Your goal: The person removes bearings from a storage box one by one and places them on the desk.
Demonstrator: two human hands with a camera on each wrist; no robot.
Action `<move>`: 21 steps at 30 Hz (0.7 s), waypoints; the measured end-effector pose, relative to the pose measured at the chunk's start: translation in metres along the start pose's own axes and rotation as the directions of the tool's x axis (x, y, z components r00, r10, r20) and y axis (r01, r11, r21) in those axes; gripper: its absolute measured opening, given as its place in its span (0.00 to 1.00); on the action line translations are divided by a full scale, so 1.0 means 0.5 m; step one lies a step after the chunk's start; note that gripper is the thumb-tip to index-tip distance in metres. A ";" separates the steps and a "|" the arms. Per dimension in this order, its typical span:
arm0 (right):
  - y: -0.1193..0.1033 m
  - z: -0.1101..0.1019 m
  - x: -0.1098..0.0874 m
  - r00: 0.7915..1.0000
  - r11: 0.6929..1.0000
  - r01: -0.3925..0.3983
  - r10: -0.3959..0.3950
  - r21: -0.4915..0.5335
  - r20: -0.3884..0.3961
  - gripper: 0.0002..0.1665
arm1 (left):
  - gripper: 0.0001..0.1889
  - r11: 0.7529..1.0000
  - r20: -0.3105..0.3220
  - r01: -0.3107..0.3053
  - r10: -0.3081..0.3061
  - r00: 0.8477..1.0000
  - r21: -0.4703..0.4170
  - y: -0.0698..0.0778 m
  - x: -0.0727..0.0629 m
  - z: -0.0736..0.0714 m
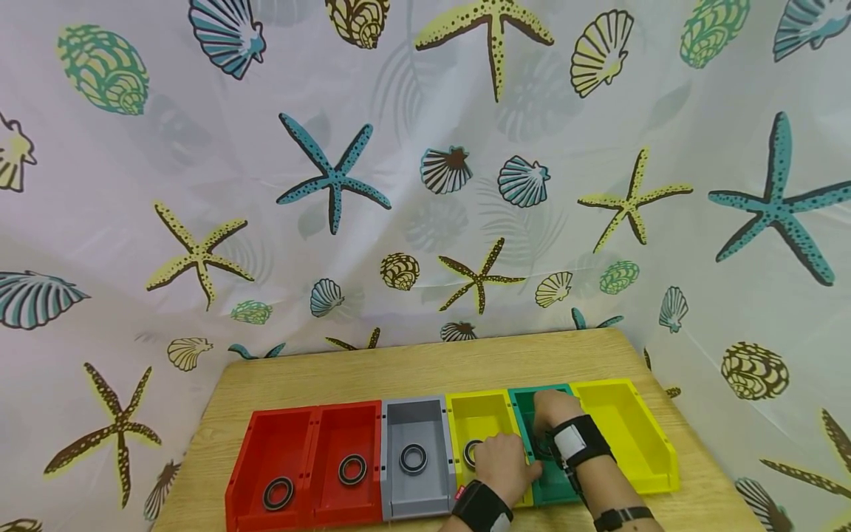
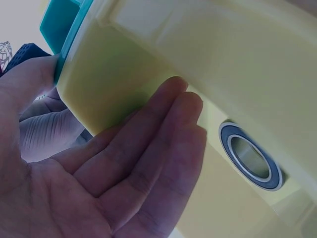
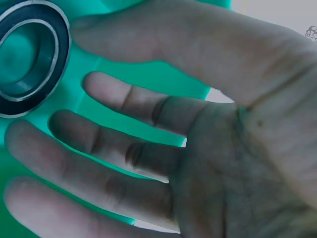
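Observation:
My left hand (image 1: 501, 467) reaches into a yellow bin (image 1: 482, 406). Its fingers look nearly straight in the left wrist view, beside a bearing (image 2: 227, 136) and apart from it. My right hand (image 1: 557, 414) is inside the green bin (image 1: 555, 480) to the right. In the right wrist view the fingers are extended and spread from the thumb, with nothing held in the palm. The thumb tip lies at the edge of a second bearing (image 3: 63, 39), a dark ring with silver rims; whether it touches cannot be told.
Left of these bins stand two red bins (image 1: 346, 421) and a grey bin (image 1: 412, 414), each with a bearing inside. Another yellow bin (image 1: 614, 421) ends the row at the right. The wooden table (image 1: 425, 366) meets a shell-patterned curtain (image 1: 425, 222) behind.

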State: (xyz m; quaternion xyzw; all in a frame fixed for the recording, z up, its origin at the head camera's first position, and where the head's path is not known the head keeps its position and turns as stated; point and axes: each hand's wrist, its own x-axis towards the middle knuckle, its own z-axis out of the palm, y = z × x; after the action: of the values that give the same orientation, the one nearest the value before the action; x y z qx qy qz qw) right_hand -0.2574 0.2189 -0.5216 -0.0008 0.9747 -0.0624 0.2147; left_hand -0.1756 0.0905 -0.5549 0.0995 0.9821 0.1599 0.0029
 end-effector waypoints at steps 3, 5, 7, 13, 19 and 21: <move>-0.001 -0.004 -0.009 1.000 1.000 0.006 -0.006 0.009 -0.012 0.14 | 0.35 1.000 -0.006 -0.003 0.003 1.000 0.002 0.000 0.000 0.003; -0.002 -0.007 -0.017 1.000 1.000 0.015 -0.015 0.021 -0.021 0.13 | 0.36 1.000 -0.012 -0.009 0.009 1.000 0.004 -0.001 0.000 0.004; -0.002 -0.012 -0.026 0.999 0.999 0.021 -0.020 0.032 -0.029 0.13 | 0.36 1.000 -0.015 -0.014 0.014 1.000 0.006 -0.002 0.000 0.004; 0.013 -0.018 -0.053 0.995 0.996 0.057 -0.051 0.065 -0.083 0.13 | 0.36 0.999 -0.013 -0.023 0.023 1.000 0.035 -0.003 -0.001 0.002; 0.049 -0.023 -0.103 0.983 0.981 0.103 -0.076 0.162 -0.165 0.14 | 0.32 0.998 -0.027 0.001 0.001 1.000 0.058 0.011 -0.003 -0.005; 0.065 -0.026 -0.122 0.979 0.976 0.114 -0.078 0.187 -0.186 0.13 | 0.36 0.998 -0.066 -0.014 0.018 0.998 0.063 0.017 -0.003 -0.010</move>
State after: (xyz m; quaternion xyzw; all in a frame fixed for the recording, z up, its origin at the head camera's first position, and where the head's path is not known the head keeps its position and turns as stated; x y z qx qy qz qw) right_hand -0.2066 0.2547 -0.4884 -0.0213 0.9778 -0.1687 0.1226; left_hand -0.1729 0.0966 -0.5475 0.1021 0.9854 0.1322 -0.0342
